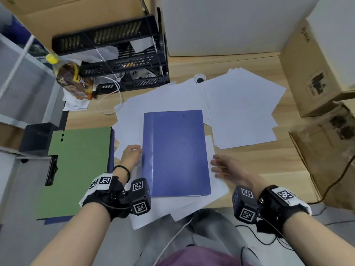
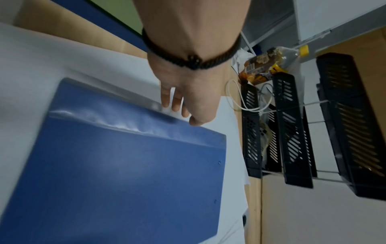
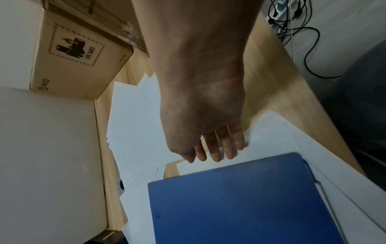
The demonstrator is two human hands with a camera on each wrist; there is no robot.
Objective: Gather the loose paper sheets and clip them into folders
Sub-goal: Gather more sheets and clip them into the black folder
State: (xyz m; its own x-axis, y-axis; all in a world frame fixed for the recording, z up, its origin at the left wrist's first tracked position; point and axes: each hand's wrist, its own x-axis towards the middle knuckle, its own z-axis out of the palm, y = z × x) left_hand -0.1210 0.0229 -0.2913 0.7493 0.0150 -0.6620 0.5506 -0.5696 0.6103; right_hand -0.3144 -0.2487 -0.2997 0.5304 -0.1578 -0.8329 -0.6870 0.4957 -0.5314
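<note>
— Where are your hands right now?

— My left hand point(image 1: 131, 154) lies at the left edge of the blue folder point(image 1: 175, 153), fingers point(image 2: 175, 103) straight and spread a little, their tips on the white paper just beside that edge; it grips nothing. My right hand point(image 1: 225, 166) sits off the folder's right edge, fingers point(image 3: 215, 151) loosely extended over the sheets, holding nothing either. Whether those fingertips actually touch the paper, I cannot tell

— And the folder itself?

— One blue folder, closed, flat in front of me on top of the loose paper sheets point(image 1: 242, 112), between my two hands. White page edges peek out along its near end

— How many folders in all?

— I count two for certain: the blue one and one green folder point(image 1: 76, 169) to my left, with a black clip point(image 1: 51, 170) along its left edge. A blue edge shows under the green one, but I can't say what it belongs to

— And the sheets?

— Too many and too overlapped to count. They fan out under the blue folder and in a second spread further back to my right, all on the wooden desk point(image 1: 269, 166)

— What else is around?

— One black tiered tray rack point(image 1: 115, 54) at the back left, one bottle point(image 1: 71, 77) with a yellow cap beside it, one white cable point(image 1: 115, 100) looping onto the desk, and two cardboard boxes point(image 1: 317, 77) stacked on my right
</note>
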